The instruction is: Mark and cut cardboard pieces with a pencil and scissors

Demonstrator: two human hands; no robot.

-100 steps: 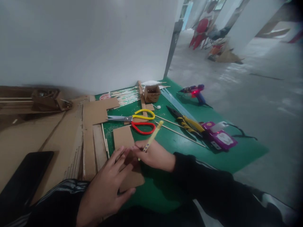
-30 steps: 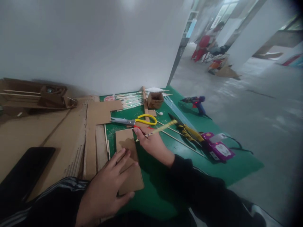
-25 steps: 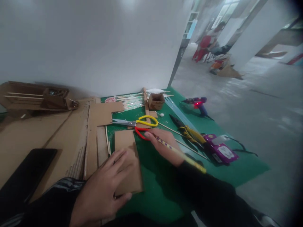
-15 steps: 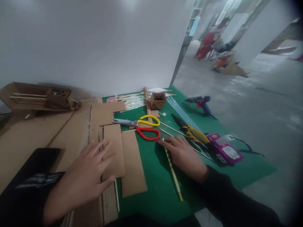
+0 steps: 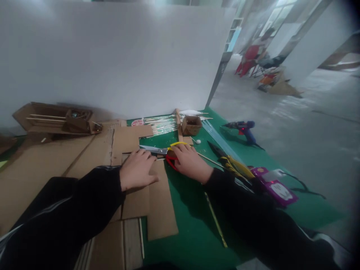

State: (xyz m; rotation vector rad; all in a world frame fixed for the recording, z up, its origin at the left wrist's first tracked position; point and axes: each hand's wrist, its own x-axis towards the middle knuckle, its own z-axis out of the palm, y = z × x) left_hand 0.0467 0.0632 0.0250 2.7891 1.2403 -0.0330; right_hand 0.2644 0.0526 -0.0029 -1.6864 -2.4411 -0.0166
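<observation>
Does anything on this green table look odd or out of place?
One thing: the blue gun-shaped tool lies near the green table's right edge, its red light glowing while no hand holds it. It seems to be switched on but unattended.

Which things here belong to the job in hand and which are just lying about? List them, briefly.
In the job, it seems:
- scissors, right hand at the handles
- loose cardboard pieces, left hand over them
- pencil, probably

Apparently just lying about:
- pliers
- glue gun
- purple case
- small cardboard box
</observation>
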